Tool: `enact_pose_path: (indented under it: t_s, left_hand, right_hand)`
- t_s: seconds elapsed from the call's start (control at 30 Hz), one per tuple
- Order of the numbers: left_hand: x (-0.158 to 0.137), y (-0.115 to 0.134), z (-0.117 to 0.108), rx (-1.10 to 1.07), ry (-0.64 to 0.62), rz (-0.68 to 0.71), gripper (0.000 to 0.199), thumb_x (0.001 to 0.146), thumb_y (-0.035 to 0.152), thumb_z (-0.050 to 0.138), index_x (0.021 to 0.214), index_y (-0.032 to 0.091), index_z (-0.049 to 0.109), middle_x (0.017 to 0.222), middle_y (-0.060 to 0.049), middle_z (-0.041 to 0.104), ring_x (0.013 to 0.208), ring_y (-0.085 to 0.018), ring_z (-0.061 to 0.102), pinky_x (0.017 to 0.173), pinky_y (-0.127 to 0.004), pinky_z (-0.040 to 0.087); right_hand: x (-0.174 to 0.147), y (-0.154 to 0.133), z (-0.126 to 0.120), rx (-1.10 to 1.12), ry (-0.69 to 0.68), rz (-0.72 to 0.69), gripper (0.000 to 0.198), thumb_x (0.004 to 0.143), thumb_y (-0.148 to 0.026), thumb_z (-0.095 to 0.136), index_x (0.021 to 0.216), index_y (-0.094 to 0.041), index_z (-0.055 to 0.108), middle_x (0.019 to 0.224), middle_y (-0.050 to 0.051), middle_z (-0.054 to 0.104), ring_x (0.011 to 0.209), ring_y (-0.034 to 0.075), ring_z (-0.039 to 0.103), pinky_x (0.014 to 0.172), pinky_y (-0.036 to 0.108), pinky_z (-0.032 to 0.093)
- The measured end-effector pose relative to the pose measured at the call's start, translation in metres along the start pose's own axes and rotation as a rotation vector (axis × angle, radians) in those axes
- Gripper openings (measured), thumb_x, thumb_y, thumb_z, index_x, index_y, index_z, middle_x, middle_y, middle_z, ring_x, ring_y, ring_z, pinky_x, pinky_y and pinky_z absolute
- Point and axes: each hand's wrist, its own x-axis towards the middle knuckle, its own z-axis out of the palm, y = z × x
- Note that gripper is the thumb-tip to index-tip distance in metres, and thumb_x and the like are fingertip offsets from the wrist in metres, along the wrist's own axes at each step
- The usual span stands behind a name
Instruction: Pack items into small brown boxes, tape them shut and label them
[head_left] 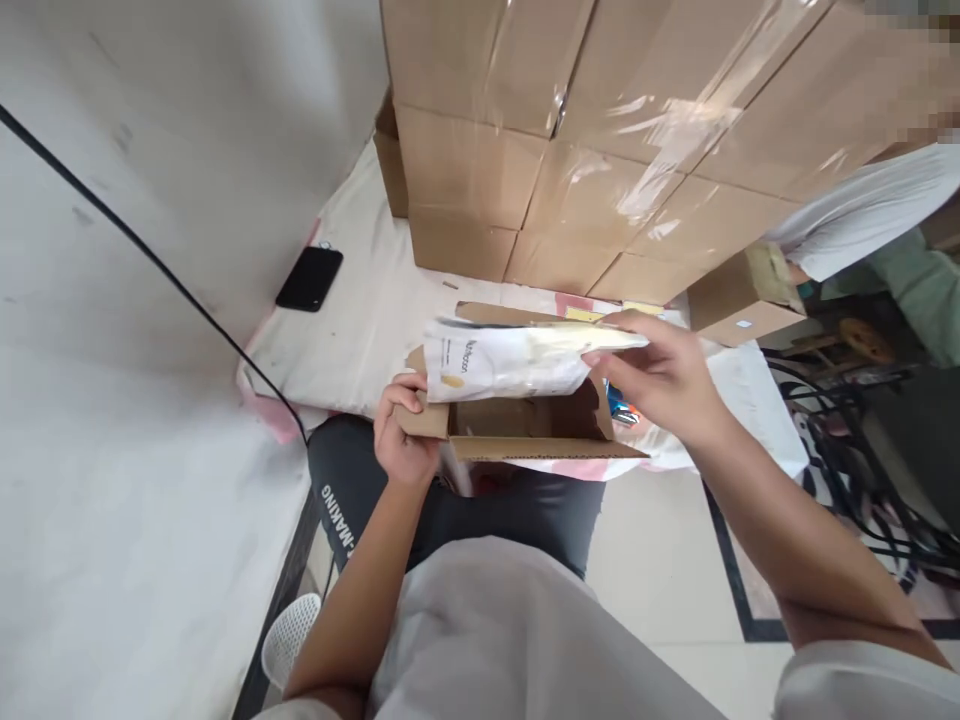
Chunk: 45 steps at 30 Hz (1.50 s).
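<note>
An open cardboard box (547, 449) stands at the table's near edge, by my lap. My left hand (405, 430) grips a flap at its left end, fingers wrapped over the cardboard. Above the opening hangs a white printed pouch (502, 362), lying nearly level. My right hand (652, 375) pinches the pouch by its right end, thumb below and fingers above. The pouch hides much of the box's inside. Just right of the box lies a small blue packet (621, 405), partly covered by my right hand.
Taped cardboard boxes (600, 180) form a tall stack at the back of the table (360, 290). A black phone (310, 278) lies on the left. Another person's white sleeve (870, 215) is beside an open box (742, 300) at right. A black cable (150, 255) runs along the wall.
</note>
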Motion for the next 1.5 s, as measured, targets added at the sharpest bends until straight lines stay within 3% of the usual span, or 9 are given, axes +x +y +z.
enact_pose_path:
  t_s: [0.07, 0.27, 0.4, 0.57, 0.9, 1.0, 1.23, 1.37, 1.5]
  left_hand:
    - [-0.006, -0.011, -0.005, -0.033, 0.053, -0.077, 0.009, 0.075, 0.022, 0.050, 0.068, 0.021, 0.044, 0.091, -0.003, 0.057, 0.085, -0.018, 0.055, 0.079, -0.031, 0.045]
    - [-0.010, -0.012, -0.018, -0.031, 0.058, -0.073, 0.010, 0.077, 0.017, 0.050, 0.068, 0.021, 0.050, 0.093, -0.005, 0.062, 0.094, -0.019, 0.056, 0.090, -0.031, 0.043]
    - [-0.015, -0.009, -0.013, -0.026, -0.002, -0.064, 0.014, 0.077, 0.014, 0.048, 0.066, 0.020, 0.054, 0.092, -0.006, 0.065, 0.093, -0.019, 0.055, 0.089, -0.031, 0.041]
    - [-0.024, -0.015, -0.012, -0.020, -0.019, -0.109, 0.015, 0.082, 0.018, 0.049, 0.067, 0.021, 0.053, 0.093, -0.006, 0.066, 0.091, -0.020, 0.056, 0.086, -0.033, 0.043]
    - [-0.028, -0.022, -0.026, 0.027, -0.054, -0.094, 0.018, 0.087, 0.021, 0.050, 0.070, 0.021, 0.055, 0.095, -0.006, 0.067, 0.090, -0.021, 0.058, 0.085, -0.034, 0.044]
    - [-0.028, -0.019, -0.030, 0.078, -0.072, -0.085, 0.019, 0.088, 0.021, 0.049, 0.071, 0.022, 0.058, 0.097, -0.005, 0.069, 0.091, -0.021, 0.059, 0.084, -0.034, 0.045]
    - [-0.032, -0.007, -0.035, 0.262, -0.094, -0.038, 0.022, 0.091, 0.026, 0.052, 0.069, 0.022, 0.056, 0.095, -0.004, 0.071, 0.089, -0.021, 0.061, 0.084, -0.035, 0.048]
    - [-0.031, 0.000, -0.028, 0.352, -0.110, 0.045, 0.022, 0.090, 0.023, 0.052, 0.068, 0.022, 0.051, 0.092, -0.003, 0.070, 0.087, -0.020, 0.060, 0.085, -0.035, 0.047]
    - [-0.025, 0.005, -0.021, 0.492, -0.161, 0.148, 0.019, 0.087, 0.019, 0.058, 0.069, 0.023, 0.051, 0.091, -0.002, 0.069, 0.084, -0.019, 0.060, 0.080, -0.035, 0.048]
  right_hand:
    - [-0.009, 0.013, 0.007, -0.057, -0.065, 0.012, 0.015, 0.090, -0.037, 0.067, 0.094, -0.022, 0.067, 0.081, -0.001, 0.068, 0.072, 0.016, 0.066, 0.068, 0.030, 0.058]
    - [-0.030, 0.020, -0.013, -0.416, -0.301, -0.241, 0.020, 0.093, -0.020, 0.056, 0.107, -0.028, 0.067, 0.086, -0.001, 0.072, 0.076, 0.019, 0.067, 0.103, 0.048, 0.050]
    - [-0.032, 0.009, -0.014, -0.632, -0.478, -0.260, 0.017, 0.089, -0.015, 0.054, 0.092, -0.025, 0.066, 0.078, 0.002, 0.071, 0.077, 0.023, 0.065, 0.093, 0.044, 0.049]
    - [-0.037, 0.013, 0.019, -0.831, -0.730, -0.195, 0.018, 0.069, -0.010, 0.065, 0.062, -0.023, 0.055, 0.047, 0.003, 0.055, 0.063, 0.024, 0.054, 0.083, 0.043, 0.042]
    - [-0.036, 0.012, 0.031, -0.892, -0.910, -0.172, 0.015, 0.074, -0.016, 0.068, 0.066, -0.020, 0.057, 0.055, 0.003, 0.064, 0.055, 0.019, 0.053, 0.074, 0.039, 0.034]
    - [-0.040, 0.011, 0.033, -0.756, -0.803, -0.108, 0.014, 0.086, -0.029, 0.066, 0.077, -0.020, 0.061, 0.065, 0.003, 0.067, 0.058, 0.018, 0.055, 0.071, 0.037, 0.035]
    - [-0.076, 0.028, 0.032, -0.323, -0.052, -0.113, 0.029, 0.090, -0.022, 0.060, 0.119, -0.024, 0.059, 0.106, 0.011, 0.067, 0.098, 0.028, 0.064, 0.086, 0.045, 0.049]
    - [-0.108, 0.043, 0.033, -0.329, 0.054, 0.108, 0.050, 0.095, -0.036, 0.051, 0.144, -0.026, 0.045, 0.142, 0.016, 0.049, 0.135, 0.036, 0.046, 0.108, 0.061, 0.040]
    - [-0.136, 0.055, 0.042, -0.124, 0.107, 0.254, 0.062, 0.102, -0.048, 0.035, 0.159, -0.031, 0.018, 0.166, 0.009, 0.016, 0.155, 0.033, 0.015, 0.117, 0.060, 0.033]
